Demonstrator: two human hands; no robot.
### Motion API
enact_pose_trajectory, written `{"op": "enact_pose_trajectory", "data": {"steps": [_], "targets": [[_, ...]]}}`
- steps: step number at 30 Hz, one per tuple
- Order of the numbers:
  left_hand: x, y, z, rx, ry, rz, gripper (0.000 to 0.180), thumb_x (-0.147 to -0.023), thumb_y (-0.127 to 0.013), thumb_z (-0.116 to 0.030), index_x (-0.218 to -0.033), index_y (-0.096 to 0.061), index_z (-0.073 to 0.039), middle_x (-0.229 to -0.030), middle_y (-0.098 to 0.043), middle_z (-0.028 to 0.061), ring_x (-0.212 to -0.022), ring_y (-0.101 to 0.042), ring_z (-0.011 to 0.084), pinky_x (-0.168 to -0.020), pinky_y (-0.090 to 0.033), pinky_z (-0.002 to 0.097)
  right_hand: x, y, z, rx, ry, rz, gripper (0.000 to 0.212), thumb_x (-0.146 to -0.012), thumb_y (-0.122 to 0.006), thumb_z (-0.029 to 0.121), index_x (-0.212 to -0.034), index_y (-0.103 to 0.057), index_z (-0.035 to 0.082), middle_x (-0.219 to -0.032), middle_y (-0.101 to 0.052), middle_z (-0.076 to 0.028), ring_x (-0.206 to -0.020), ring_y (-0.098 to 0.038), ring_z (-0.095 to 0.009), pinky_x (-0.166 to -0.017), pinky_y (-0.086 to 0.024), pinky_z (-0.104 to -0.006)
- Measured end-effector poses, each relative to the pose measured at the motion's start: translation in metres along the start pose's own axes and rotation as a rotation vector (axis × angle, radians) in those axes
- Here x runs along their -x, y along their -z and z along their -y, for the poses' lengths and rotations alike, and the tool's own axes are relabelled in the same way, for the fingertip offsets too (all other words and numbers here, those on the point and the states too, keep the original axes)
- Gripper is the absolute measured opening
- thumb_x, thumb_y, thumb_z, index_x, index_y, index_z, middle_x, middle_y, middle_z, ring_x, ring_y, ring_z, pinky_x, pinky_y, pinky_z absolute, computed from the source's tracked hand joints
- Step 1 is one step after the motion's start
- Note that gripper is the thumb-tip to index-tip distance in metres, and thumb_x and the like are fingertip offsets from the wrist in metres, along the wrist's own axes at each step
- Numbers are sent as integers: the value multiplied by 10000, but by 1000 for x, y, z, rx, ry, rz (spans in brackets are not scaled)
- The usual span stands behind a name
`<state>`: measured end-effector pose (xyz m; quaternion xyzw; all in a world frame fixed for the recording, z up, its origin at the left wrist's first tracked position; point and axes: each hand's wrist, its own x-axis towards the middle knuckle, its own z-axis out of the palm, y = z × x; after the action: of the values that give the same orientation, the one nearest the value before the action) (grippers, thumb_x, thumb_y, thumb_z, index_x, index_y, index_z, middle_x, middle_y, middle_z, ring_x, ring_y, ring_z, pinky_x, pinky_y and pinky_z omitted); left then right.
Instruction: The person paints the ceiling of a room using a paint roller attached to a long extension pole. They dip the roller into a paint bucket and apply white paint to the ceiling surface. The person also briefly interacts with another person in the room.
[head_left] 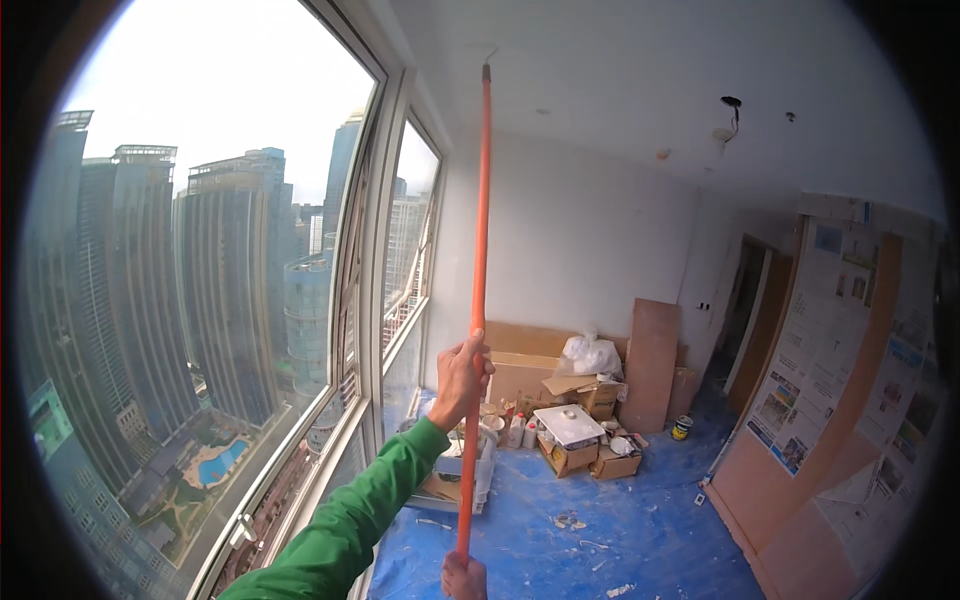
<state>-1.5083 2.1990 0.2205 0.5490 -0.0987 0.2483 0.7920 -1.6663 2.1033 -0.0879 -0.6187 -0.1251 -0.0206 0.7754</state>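
A long orange extension pole [482, 220] rises almost upright in front of me toward the ceiling. My left hand [461, 378], at the end of a green sleeve, is wrapped round its middle. Lower down, at the bottom edge of the view, my right hand [464, 577] grips the pole's lower end; its arm is out of sight. A dark fitting [487, 72] tops the pole, and a thin bent wire [491, 52] sticks out of it close to the ceiling. Whatever that wire carries is too faint to make out.
Tall windows [375, 250] run along my left. Blue sheeting [560, 530] covers the floor, with boxes [570, 455], bottles and a white bag [590, 355] piled by the far wall. Paper-covered panels [800, 350] stand at right. Wires hang from a ceiling hole [731, 102].
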Motion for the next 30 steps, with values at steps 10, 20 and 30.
{"op": "enact_pose_trajectory", "data": {"steps": [10,20,30], "targets": [[-73,42,-57,-162,-74,110,543,-930,-552,-446,-947,-574,96,-600,-594,127,-403,-549,169,-352,-455,291,-49,-71,13,-266,-168,120,453,-952,-529,509,-743,-508,107,-512,-408,39,-370,-376,-80,-338,-295,-250],[-69,60,-81,-210,-84,165,464,-948,-539,-401,-942,-546,62,-615,-603,142,-414,-579,194,-350,-467,295,-46,-109,30,-421,-169,182,453,-960,-547,455,-765,-478,53,-499,-333,44,-368,-323,-59,-353,-261,-257],[4,47,-116,-282,-56,251,441,-953,-517,-405,-1013,-505,32,-635,-621,183,-461,-632,258,-397,-518,312,15,-78,-4,-160,-44,84,355,-972,-512,380,-750,-533,104,-565,-460,34,-448,-435,-87,-412,-343,-260]]}}
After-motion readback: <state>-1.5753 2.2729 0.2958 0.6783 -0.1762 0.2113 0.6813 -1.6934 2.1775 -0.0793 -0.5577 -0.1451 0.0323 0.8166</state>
